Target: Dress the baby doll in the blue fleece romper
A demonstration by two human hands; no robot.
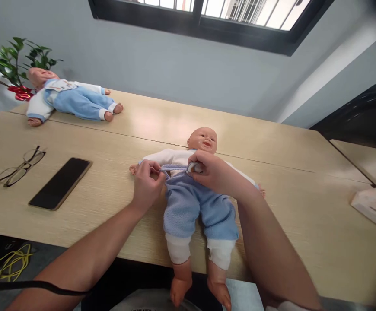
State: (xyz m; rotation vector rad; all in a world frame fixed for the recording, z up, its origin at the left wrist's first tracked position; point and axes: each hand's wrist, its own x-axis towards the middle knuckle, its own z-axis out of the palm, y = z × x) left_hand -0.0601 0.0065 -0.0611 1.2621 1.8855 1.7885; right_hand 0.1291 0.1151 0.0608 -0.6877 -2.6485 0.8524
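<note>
A baby doll (pixel 202 140) in a white top and blue trousers (pixel 183 209) lies on its back, its bare feet hanging past the table's front edge. My left hand (pixel 149 179) pinches the trousers' waist at the doll's side, on the left of the view. Over the doll's chest, my right hand (pixel 205 170) is closed on a bunched part of the blue clothing with a white patch. Between the two hands a band of blue fabric is stretched across the white top.
A second doll (pixel 78 101) in blue and white lies at the back left beside a plant (pixel 11 60). Glasses (pixel 21 166) and a phone (pixel 61 183) lie on the table (pixel 291 207) at the left. A white box (pixel 374 205) stands at the right.
</note>
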